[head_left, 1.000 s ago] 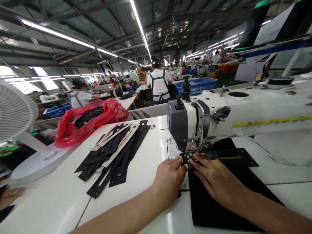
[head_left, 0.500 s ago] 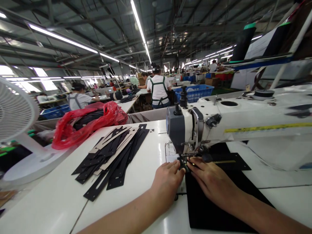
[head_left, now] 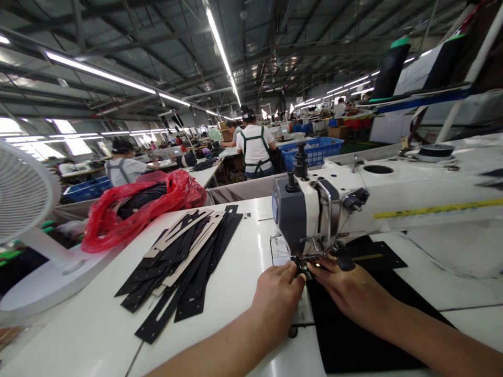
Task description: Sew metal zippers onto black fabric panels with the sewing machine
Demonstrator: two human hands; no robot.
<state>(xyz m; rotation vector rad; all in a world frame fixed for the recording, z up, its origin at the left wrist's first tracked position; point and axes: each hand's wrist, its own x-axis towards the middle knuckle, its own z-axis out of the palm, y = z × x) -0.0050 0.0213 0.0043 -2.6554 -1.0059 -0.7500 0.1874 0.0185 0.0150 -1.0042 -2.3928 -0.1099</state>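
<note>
The sewing machine's grey and white head [head_left: 302,209] stands right of centre, its presser foot down among my fingertips. My left hand [head_left: 277,293] is closed, thumb and fingers bunched at the left of the foot on the edge of the dark work. Across the foot, my right hand [head_left: 349,285] has its fingers pressed together on the same work, with a small gold glint beside them. Black fabric [head_left: 353,340] spreads under my right hand and forearm over the table. Behind that hand lies a black slotted strip [head_left: 383,255] with a gold line in its slot. My fingertips are partly hidden.
Black and beige slotted strips [head_left: 184,256] lie heaped on the white table [head_left: 236,314]. Behind them sits a red plastic bag [head_left: 184,188] with dark pieces inside. A white fan [head_left: 27,193] stands at far left. Thread cones [head_left: 389,70] rise at upper right. Co-workers sit beyond.
The view has shifted slightly, so machine and hands appear a little further right and the strips slightly lower. Both hands stay at the presser foot, and the black fabric has barely moved relative to them.
</note>
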